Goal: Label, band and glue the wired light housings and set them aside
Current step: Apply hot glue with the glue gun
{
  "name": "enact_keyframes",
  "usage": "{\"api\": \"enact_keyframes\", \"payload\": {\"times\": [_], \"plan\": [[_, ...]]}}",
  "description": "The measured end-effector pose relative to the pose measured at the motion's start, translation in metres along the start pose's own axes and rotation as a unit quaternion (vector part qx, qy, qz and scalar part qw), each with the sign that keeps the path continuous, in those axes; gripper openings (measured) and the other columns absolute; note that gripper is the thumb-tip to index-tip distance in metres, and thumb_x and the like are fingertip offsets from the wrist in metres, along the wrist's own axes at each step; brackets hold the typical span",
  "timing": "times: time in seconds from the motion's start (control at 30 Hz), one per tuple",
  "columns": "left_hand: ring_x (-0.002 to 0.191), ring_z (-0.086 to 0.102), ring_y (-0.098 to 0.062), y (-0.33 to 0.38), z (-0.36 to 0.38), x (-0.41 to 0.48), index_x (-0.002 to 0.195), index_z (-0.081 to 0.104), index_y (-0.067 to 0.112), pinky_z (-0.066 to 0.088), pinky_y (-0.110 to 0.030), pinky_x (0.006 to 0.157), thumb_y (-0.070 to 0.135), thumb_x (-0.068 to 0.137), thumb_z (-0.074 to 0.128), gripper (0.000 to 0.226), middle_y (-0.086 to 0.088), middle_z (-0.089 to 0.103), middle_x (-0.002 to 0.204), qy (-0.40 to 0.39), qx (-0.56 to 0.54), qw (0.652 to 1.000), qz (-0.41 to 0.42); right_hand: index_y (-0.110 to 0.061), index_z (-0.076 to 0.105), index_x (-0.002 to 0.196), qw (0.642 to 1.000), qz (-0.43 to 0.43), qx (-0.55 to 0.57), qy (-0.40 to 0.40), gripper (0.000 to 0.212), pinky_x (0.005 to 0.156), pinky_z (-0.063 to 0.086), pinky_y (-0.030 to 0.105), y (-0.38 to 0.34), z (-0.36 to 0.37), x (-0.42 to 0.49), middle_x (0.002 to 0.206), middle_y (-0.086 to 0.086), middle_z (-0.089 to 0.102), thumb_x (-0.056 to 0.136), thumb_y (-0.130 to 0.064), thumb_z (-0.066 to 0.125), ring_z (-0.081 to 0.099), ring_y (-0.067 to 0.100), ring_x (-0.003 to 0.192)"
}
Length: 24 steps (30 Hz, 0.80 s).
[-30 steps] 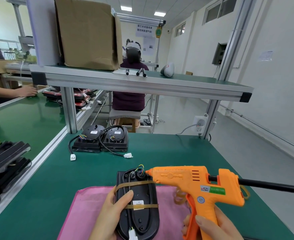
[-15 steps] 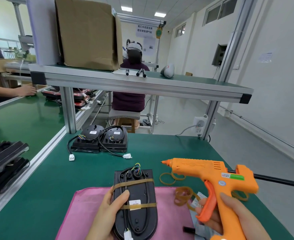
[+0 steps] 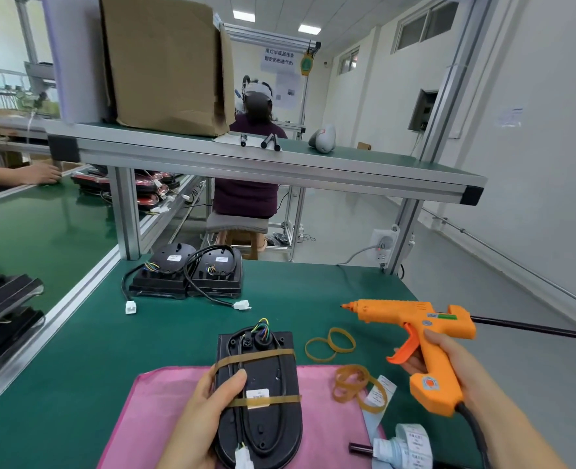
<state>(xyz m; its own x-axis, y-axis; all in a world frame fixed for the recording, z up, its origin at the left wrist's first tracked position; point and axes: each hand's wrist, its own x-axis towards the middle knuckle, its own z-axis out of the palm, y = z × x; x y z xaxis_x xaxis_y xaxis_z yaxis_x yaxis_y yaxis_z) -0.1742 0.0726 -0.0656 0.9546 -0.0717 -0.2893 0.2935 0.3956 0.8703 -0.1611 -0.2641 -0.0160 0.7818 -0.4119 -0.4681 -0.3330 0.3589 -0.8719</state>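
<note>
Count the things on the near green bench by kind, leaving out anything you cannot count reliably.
black light housings: 3
orange glue gun: 1
pink mat: 1
label roll: 1
loose rubber bands: overlapping, not counted
Total: 6

The left grip [image 3: 208, 411] holds a banded housing [image 3: 266, 374] on the pink mat [image 3: 157, 411]. At its 3 o'clock, the right grip [image 3: 459, 363] clasps the glue gun [image 3: 415, 316] above the desk [image 3: 296, 292], nozzle toward 9 o'clock. Loose bands [image 3: 340, 380] lie between them. Two housings [image 3: 168, 265] sit at 11 o'clock.
</note>
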Motion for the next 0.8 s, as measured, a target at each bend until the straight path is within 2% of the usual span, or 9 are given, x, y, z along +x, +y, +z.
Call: {"api": "enact_keyframes", "payload": {"times": [0.03, 0.1, 0.17, 0.3, 0.47, 0.5, 0.57, 0.63, 0.8], "plan": [[0.065, 0.073, -0.014, 0.001, 0.000, -0.001, 0.122, 0.060, 0.015, 0.051, -0.019, 0.042, 0.016, 0.085, 0.068, 0.038, -0.005, 0.077, 0.086, -0.007, -0.008, 1.000, -0.006, 0.006, 0.056, 0.088, 1.000, -0.006, 0.011, -0.009, 0.034, 0.051, 0.058, 0.036, 0.004, -0.005, 0.003, 0.058, 0.025, 0.065, 0.101, -0.022, 0.043, 0.067, 0.033, 0.047], [0.069, 0.074, -0.022, 0.003, 0.001, -0.003, 0.118, 0.061, 0.015, 0.053, -0.024, 0.043, 0.014, 0.086, 0.067, 0.033, -0.009, 0.076, 0.086, -0.022, -0.022, 0.999, -0.019, 0.002, 0.056, 0.103, 0.999, 0.003, 0.044, -0.004, 0.028, 0.071, 0.057, 0.045, 0.011, -0.014, 0.015, 0.079, 0.027, 0.067, 0.097, -0.024, 0.052, 0.068, 0.037, 0.064], [0.069, 0.074, -0.023, 0.006, 0.003, -0.004, 0.116, 0.062, 0.014, 0.054, -0.026, 0.044, 0.013, 0.087, 0.066, 0.029, -0.010, 0.076, 0.087, -0.036, -0.026, 0.999, -0.025, 0.000, 0.057, 0.110, 0.999, 0.014, 0.040, 0.012, 0.028, 0.088, 0.050, 0.048, 0.013, -0.014, 0.016, 0.092, 0.027, 0.065, 0.095, -0.024, 0.055, 0.069, 0.036, 0.065], [0.063, 0.073, -0.018, 0.010, 0.004, -0.009, 0.109, 0.064, 0.015, 0.052, -0.023, 0.041, 0.013, 0.088, 0.064, 0.022, -0.005, 0.076, 0.080, -0.049, -0.018, 0.998, -0.025, -0.001, 0.057, 0.117, 0.999, 0.011, 0.024, 0.028, 0.030, 0.087, 0.054, 0.050, 0.020, -0.018, 0.026, 0.080, 0.026, 0.071, 0.095, -0.022, 0.057, 0.071, 0.036, 0.060], [0.062, 0.073, -0.019, 0.010, 0.003, -0.013, 0.108, 0.064, 0.013, 0.052, -0.023, 0.041, 0.010, 0.089, 0.063, 0.019, -0.007, 0.076, 0.079, -0.063, -0.021, 0.997, -0.032, -0.001, 0.048, 0.133, 0.997, 0.028, 0.007, 0.076, 0.040, 0.095, 0.046, 0.050, 0.025, -0.020, 0.029, 0.073, 0.027, 0.070, 0.097, -0.020, 0.054, 0.070, 0.037, 0.055], [0.062, 0.073, -0.018, 0.010, 0.002, -0.014, 0.107, 0.064, 0.014, 0.052, -0.023, 0.041, 0.010, 0.088, 0.063, 0.019, -0.006, 0.076, 0.079, -0.064, -0.022, 0.997, -0.031, -0.001, 0.047, 0.134, 0.996, 0.028, -0.010, 0.089, 0.042, 0.091, 0.051, 0.051, 0.026, -0.020, 0.033, 0.068, 0.027, 0.070, 0.098, -0.021, 0.053, 0.069, 0.036, 0.053], [0.068, 0.074, -0.020, 0.010, 0.002, -0.014, 0.110, 0.064, 0.012, 0.053, -0.024, 0.045, 0.011, 0.086, 0.063, 0.024, -0.008, 0.077, 0.085, -0.073, -0.022, 0.997, -0.029, 0.000, 0.047, 0.134, 0.995, 0.019, -0.035, 0.087, 0.042, 0.066, 0.060, 0.045, 0.026, -0.020, 0.030, 0.065, 0.025, 0.069, 0.100, -0.025, 0.051, 0.068, 0.034, 0.049], [0.077, 0.074, -0.026, 0.011, 0.001, -0.014, 0.115, 0.064, 0.010, 0.056, -0.027, 0.051, 0.014, 0.080, 0.065, 0.035, -0.014, 0.075, 0.096, -0.082, -0.024, 0.996, -0.027, 0.000, 0.049, 0.131, 0.993, 0.020, -0.064, 0.097, 0.040, 0.053, 0.058, 0.040, 0.025, -0.020, 0.028, 0.071, 0.024, 0.070, 0.100, -0.027, 0.049, 0.068, 0.034, 0.056], [0.081, 0.074, -0.030, 0.014, -0.006, -0.016, 0.115, 0.065, 0.011, 0.057, -0.031, 0.053, 0.017, 0.075, 0.067, 0.041, -0.016, 0.074, 0.099, -0.100, -0.033, 0.994, -0.018, -0.005, 0.043, 0.138, 0.974, 0.014, -0.183, 0.131, 0.049, 0.097, 0.045, 0.054, 0.025, -0.016, 0.020, 0.121, 0.027, 0.058, 0.097, -0.031, 0.055, 0.058, 0.042, 0.104]]}}
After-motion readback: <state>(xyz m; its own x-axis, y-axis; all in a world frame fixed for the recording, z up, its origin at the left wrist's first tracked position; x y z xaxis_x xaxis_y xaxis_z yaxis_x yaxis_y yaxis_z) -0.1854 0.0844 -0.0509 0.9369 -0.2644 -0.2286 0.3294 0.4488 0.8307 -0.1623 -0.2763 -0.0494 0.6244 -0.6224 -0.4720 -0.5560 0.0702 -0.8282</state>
